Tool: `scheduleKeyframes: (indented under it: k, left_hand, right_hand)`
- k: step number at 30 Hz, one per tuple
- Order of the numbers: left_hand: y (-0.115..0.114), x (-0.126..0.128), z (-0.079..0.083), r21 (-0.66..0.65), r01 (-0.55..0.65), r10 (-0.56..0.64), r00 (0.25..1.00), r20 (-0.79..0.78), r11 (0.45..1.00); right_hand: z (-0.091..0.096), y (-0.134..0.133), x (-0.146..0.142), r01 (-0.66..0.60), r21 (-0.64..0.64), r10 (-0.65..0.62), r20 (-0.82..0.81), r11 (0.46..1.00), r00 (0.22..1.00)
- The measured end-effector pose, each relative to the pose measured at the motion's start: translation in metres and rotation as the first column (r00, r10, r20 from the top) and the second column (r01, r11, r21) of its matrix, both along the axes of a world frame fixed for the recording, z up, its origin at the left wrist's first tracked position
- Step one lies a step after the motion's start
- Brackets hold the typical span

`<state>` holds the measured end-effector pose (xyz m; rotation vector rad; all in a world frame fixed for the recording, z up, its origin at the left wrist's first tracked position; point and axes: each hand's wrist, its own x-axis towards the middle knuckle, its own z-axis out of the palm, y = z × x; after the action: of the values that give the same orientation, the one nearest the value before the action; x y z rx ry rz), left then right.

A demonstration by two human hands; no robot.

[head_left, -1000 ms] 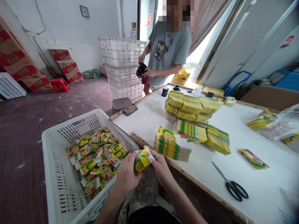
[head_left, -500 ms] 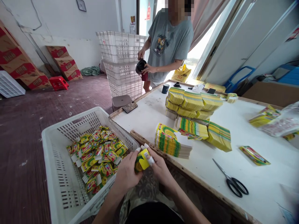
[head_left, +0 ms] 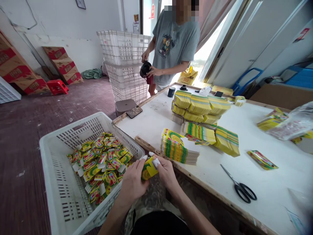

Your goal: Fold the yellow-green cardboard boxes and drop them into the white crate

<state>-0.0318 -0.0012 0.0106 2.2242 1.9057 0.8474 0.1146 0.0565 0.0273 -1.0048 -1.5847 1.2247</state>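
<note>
A small yellow and green carton [head_left: 148,169] is held between my hands, over my lap by the table's edge. My left hand [head_left: 134,178] wraps round its left side, thumb along the top. My right hand [head_left: 166,171] pinches its right end, with white coverings on some fingertips. Just left of my hands stands a white plastic crate [head_left: 73,209], partly filled with similar small cartons [head_left: 105,163]. On the table in front of my hands lies a stack of flat printed cartons [head_left: 179,147].
More carton stacks [head_left: 200,104] stand farther back on the white table [head_left: 146,120]. Black-handled scissors [head_left: 241,187] and a flat carton [head_left: 262,160] lie right; a phone [head_left: 134,112] rests at the left corner. Beyond, a person [head_left: 173,49] holds a dark lidded container beside stacked crates [head_left: 129,65].
My right fingers have shifted on the carton's end, and its yellow flap now sits flatter. The whole view has moved slightly. The other person stays in place.
</note>
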Motion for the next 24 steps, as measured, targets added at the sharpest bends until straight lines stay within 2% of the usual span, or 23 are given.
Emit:
scheduleKeyframes:
  k: [6, 12, 15, 18, 20, 24]
  left_hand:
    - [0.000, -0.002, 0.000, -0.036, -0.037, 0.039, 0.998, 0.057, 0.999]
    - [0.004, 0.000, 0.001, -0.050, -0.028, 0.032, 0.997, 0.069, 0.998]
    - [0.005, -0.001, 0.004, -0.102, 0.020, -0.008, 0.993, 0.122, 0.995]
    - [0.005, -0.004, 0.009, -0.161, 0.063, -0.038, 0.988, 0.151, 0.985]
    - [0.004, -0.006, 0.012, -0.184, 0.069, -0.040, 0.987, 0.153, 0.981]
    - [0.005, -0.007, 0.020, -0.174, 0.075, -0.043, 0.983, 0.179, 0.982]
  right_hand:
    - [-0.010, -0.010, 0.002, 0.028, 0.038, -0.029, 0.014, 0.999, 0.999]
    - [-0.009, -0.010, 0.008, 0.019, 0.102, -0.024, 0.045, 0.995, 0.999]
    - [-0.008, -0.007, 0.019, -0.119, 0.263, 0.084, 0.140, 0.958, 0.987]
    - [-0.009, -0.002, 0.030, -0.318, 0.408, 0.190, 0.324, 0.856, 0.927]
    - [-0.010, 0.002, 0.034, -0.350, 0.431, 0.187, 0.376, 0.832, 0.908]
    - [-0.003, 0.010, 0.034, -0.362, 0.430, 0.198, 0.380, 0.827, 0.904]
